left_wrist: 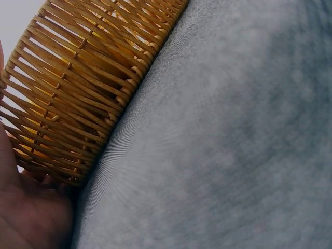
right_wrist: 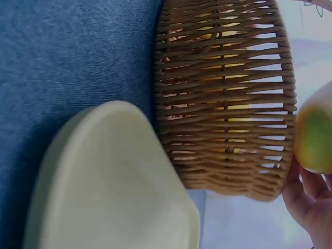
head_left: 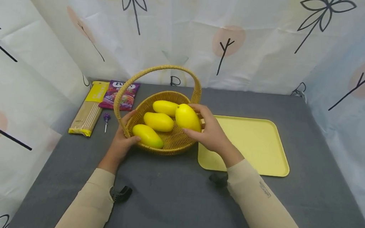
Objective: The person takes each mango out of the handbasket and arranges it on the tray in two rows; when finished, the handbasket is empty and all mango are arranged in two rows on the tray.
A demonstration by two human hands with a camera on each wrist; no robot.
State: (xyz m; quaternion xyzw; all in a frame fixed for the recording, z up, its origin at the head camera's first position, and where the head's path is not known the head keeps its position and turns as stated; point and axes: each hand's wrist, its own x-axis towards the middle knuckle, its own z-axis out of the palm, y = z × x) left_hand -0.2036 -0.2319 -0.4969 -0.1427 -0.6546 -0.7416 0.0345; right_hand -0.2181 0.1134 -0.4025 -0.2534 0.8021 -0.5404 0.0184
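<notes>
A wicker basket with a tall arched handle stands mid-table, with three yellow mangoes lying inside. My left hand grips the basket's left rim, thumb over the edge near the handle's foot; the left wrist view shows the hand against the woven side. Over the basket's right rim, my right hand holds another mango between thumb and fingers. In the right wrist view this mango shows a greenish patch, just beyond the basket's rim.
A pale yellow tray lies right of the basket, partly under my right forearm. To the left are a pack of noodles, a purple snack bag and a purple lollipop. Patterned cloth hangs behind the grey table.
</notes>
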